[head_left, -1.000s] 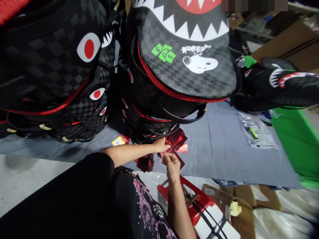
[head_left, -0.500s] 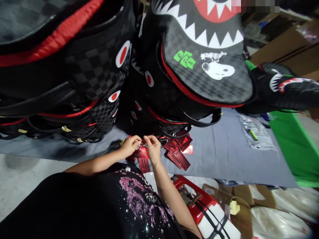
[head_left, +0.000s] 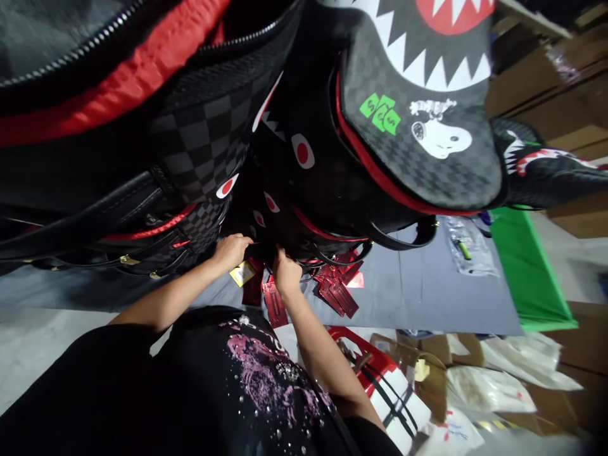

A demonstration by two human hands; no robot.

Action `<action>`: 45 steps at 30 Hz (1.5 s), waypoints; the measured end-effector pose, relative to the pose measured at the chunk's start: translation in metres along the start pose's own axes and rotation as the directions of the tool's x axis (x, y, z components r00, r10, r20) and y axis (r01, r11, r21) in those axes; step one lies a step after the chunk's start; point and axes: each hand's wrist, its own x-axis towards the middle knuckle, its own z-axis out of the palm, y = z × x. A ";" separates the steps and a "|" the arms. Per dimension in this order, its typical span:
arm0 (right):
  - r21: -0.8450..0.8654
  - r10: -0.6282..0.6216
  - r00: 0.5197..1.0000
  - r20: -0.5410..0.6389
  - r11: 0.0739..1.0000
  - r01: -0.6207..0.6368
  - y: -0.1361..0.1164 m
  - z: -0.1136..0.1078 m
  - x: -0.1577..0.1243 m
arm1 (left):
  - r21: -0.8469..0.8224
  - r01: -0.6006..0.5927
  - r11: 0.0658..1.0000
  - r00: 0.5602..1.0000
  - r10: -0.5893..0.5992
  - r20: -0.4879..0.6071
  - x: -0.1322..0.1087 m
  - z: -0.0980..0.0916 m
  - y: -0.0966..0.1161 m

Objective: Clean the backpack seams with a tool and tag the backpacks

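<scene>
My left hand (head_left: 232, 251) is closed, fingertips pressed together at the dark gap between two stacks of black checkered bags. Whatever it pinches is too small and dark to name. Beside it, my right hand (head_left: 287, 273) is curled at the foot of the right-hand stack, its fingertips partly hidden against the black bag (head_left: 323, 225). Red tags (head_left: 275, 304) lie just below and between my hands, and more shiny red tags (head_left: 338, 292) are heaped right of my right hand. A yellow-edged white label (head_left: 242, 273) lies under my left hand.
Stacked bags (head_left: 199, 133) with red zip edges tower at left. A bag flap (head_left: 427, 152) with shark teeth overhangs at right. Beyond are the grey table cover (head_left: 403, 291), a clear plastic packet (head_left: 470, 247) and green cloth (head_left: 527, 272). A red-and-white stool (head_left: 380, 373) stands below the table edge.
My hands were together, fingertips meeting above the red tags. Now they are apart, the left shifted left and up toward the gap. The view has turned and the bags appear closer.
</scene>
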 end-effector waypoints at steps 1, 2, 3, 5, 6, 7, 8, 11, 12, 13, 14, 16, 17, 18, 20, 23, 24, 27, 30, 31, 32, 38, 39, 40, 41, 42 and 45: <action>0.010 0.002 1.000 0.002 1.000 -0.002 0.002 0.001 0.001 | 0.002 -0.009 1.000 1.000 0.009 0.009 0.001 0.000 -0.001; 0.024 0.003 1.000 0.001 1.000 -0.003 0.005 0.001 0.001 | 0.005 -0.017 1.000 1.000 0.017 0.018 0.002 0.001 -0.002; 0.039 0.000 1.000 0.000 0.999 0.000 0.008 0.000 0.001 | 0.009 -0.025 1.000 0.999 0.025 0.029 0.004 0.001 -0.003; 0.072 -0.015 1.000 0.000 0.997 0.015 0.015 -0.001 -0.001 | 0.019 -0.045 0.999 0.998 0.044 0.055 0.006 0.002 -0.002; 0.093 -0.026 1.000 -0.001 0.995 0.026 0.019 -0.002 -0.002 | 0.023 -0.059 0.998 0.996 0.057 0.071 0.008 0.003 -0.001; 0.113 -0.035 0.999 -0.003 0.993 0.036 0.022 -0.003 -0.004 | 0.026 -0.075 0.997 0.994 0.072 0.085 0.009 0.004 0.000; 0.130 -0.044 0.999 -0.006 0.990 0.045 0.024 -0.003 -0.005 | 0.025 -0.092 0.995 0.991 0.089 0.099 0.011 0.005 0.001; 0.200 -0.040 0.999 -0.008 0.979 0.041 0.030 -0.002 -0.009 | 0.010 -0.134 0.991 0.983 0.132 0.127 0.015 0.009 0.006; 0.216 -0.026 1.000 -0.001 0.976 0.025 0.030 -0.001 -0.011 | 0.003 -0.145 0.989 0.981 0.144 0.134 0.016 0.010 0.007; 0.224 -0.007 1.000 0.008 0.975 0.005 0.031 0.000 -0.012 | -0.005 -0.156 0.988 0.978 0.155 0.142 0.017 0.011 0.008; 0.220 0.014 1.000 0.019 0.975 -0.017 0.031 0.000 -0.013 | -0.014 -0.166 0.986 0.974 0.166 0.151 0.018 0.012 0.010; 0.175 0.049 0.998 0.042 0.983 -0.056 0.029 0.001 -0.015 | -0.036 -0.180 0.983 0.968 0.184 0.173 0.022 0.014 0.014; 0.148 0.064 0.997 0.052 0.986 -0.071 0.027 0.000 -0.016 | -0.051 -0.185 0.981 0.964 0.191 0.185 0.025 0.015 0.017; 0.119 0.080 0.995 0.062 0.989 -0.087 0.025 -0.001 -0.016 | -0.067 -0.187 0.980 0.960 0.197 0.201 0.028 0.016 0.021; 0.054 0.116 0.990 0.082 0.991 -0.121 0.021 -0.006 -0.014 | -0.102 -0.182 0.978 0.952 0.202 0.232 0.037 0.017 0.029; -0.041 0.168 0.980 0.110 0.986 -0.165 0.015 -0.018 -0.011 | -0.175 -0.150 0.973 0.930 0.199 0.308 0.049 0.016 0.035; -0.066 0.180 0.976 0.123 0.983 -0.173 0.014 -0.023 -0.011 | -0.199 -0.141 0.970 0.916 0.204 0.344 0.052 0.014 0.035; -0.108 0.213 0.963 0.164 0.974 -0.197 0.009 -0.036 -0.013 | -0.384 -0.085 0.919 0.849 0.269 0.455 0.053 0.007 0.024; -0.084 0.252 0.945 0.207 0.967 -0.240 0.005 -0.044 -0.016 | -0.624 0.000 0.782 0.819 0.358 0.448 0.045 0.005 0.009; -0.060 0.266 0.938 0.220 0.964 -0.259 0.004 -0.045 -0.015 | -0.652 -0.009 0.758 0.858 0.340 0.385 0.042 0.007 0.006; -0.028 0.280 0.931 0.233 0.959 -0.281 0.004 -0.045 -0.015 | -0.645 -0.045 0.763 0.912 0.295 0.286 0.039 0.010 0.003; 0.365 0.269 0.880 0.392 0.833 -0.417 0.014 -0.046 -0.006 | -0.429 -0.410 0.805 0.912 0.362 -0.194 0.026 0.036 0.009; 0.455 0.234 0.867 0.441 0.774 -0.440 0.016 -0.046 -0.006 | -0.416 -0.460 0.785 0.888 0.396 -0.235 0.025 0.039 0.010; 0.542 0.192 0.854 0.484 0.701 -0.464 0.019 -0.045 -0.006 | -0.408 -0.489 0.771 0.871 0.402 -0.284 0.024 0.041 0.011; 0.620 0.149 0.844 0.516 0.615 -0.487 0.021 -0.044 -0.007 | -0.402 -0.502 0.765 0.859 0.389 -0.333 0.024 0.042 0.011; 0.685 0.110 0.838 0.535 0.523 -0.507 0.023 -0.043 -0.009 | -0.398 -0.509 0.763 0.850 0.373 -0.372 0.024 0.043 0.011; 0.803 0.034 0.836 0.548 0.258 -0.537 0.027 -0.037 -0.013 | -0.384 -0.546 0.744 0.820 0.383 -0.425 0.025 0.045 0.010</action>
